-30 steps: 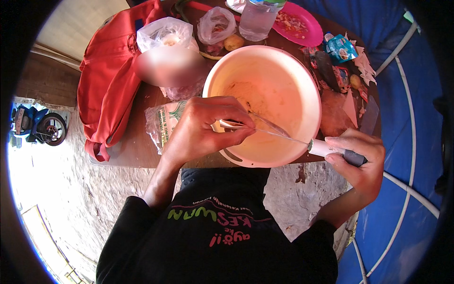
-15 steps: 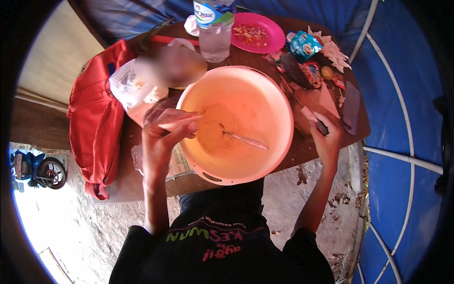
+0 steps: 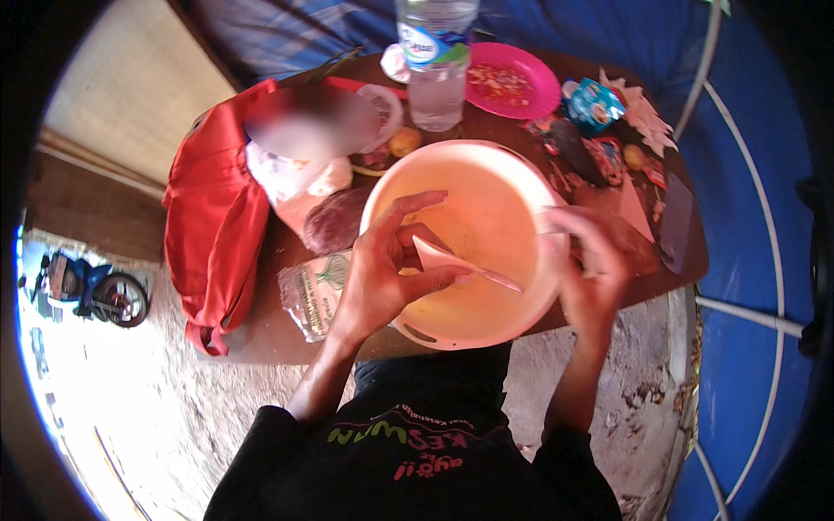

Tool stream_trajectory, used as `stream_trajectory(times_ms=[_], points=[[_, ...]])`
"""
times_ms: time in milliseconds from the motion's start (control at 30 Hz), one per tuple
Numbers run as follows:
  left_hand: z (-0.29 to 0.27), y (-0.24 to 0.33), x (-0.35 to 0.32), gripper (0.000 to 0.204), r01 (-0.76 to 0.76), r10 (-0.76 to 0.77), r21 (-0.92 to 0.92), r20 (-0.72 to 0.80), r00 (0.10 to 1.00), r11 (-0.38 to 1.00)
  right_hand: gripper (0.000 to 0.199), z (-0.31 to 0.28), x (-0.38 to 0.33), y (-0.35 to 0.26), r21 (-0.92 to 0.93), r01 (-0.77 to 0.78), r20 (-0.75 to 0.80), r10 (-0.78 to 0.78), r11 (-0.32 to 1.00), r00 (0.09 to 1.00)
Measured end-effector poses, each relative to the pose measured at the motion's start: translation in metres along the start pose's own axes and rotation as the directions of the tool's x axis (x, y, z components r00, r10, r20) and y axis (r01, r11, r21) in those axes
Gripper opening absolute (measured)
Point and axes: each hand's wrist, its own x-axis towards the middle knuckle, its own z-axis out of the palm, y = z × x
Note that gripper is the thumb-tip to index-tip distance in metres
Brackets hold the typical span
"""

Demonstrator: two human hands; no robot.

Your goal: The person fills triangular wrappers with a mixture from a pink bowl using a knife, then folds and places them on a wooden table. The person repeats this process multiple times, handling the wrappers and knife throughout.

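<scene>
My left hand (image 3: 387,265) is over the near left part of a large pale basin (image 3: 543,304). Between its curled fingers and thumb sits a pale, thin triangular piece (image 3: 432,252), pointed upward; its material is hard to tell. The index finger stretches above it. A metal spoon (image 3: 502,279) lies in the basin, its handle showing just beyond the piece, its other end hidden. My right hand (image 3: 595,265) hovers at the basin's right rim, its fingers smeared by motion. Beyond it a similar pale triangle (image 3: 636,211) lies on the brown table (image 3: 556,334).
A tall water bottle (image 3: 437,87) and a pink plate of chopped bits (image 3: 539,87) stand at the back. Blue packet (image 3: 595,106), jagged pale pieces (image 3: 645,113) and translucent sheet (image 3: 679,221) lie right. Red cloth bag (image 3: 213,234), purple lump (image 3: 334,220) and printed packet (image 3: 314,291) lie left.
My left hand has moved right over the basin with the pale piece. My right hand has left the white-handled tool and come toward the basin's rim. The whole view has shifted.
</scene>
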Motion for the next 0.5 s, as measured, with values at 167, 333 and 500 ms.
stream_trajectory(times_ms=[167, 333, 500], points=[[0.023, -0.001, 0.001, 0.088, -0.029, 0.013, 0.176, 0.094, 0.995, 0.984, 0.021, 0.030, 0.001, -0.028, 0.127, -0.148, 0.351, 0.095, 0.981, 0.932], [0.031, 0.001, 0.007, 0.096, 0.050, -0.059, 0.121, 0.073, 0.996, 0.991, 0.010, 0.019, 0.003, -0.015, 0.140, -0.282, 0.476, 0.186, 0.949, 0.860], [0.034, -0.010, 0.013, 0.077, -0.023, 0.021, 0.039, 0.072, 0.997, 0.999, 0.010, -0.004, 0.001, -0.002, 0.216, -0.257, 0.389, 0.159, 0.942, 0.908]])
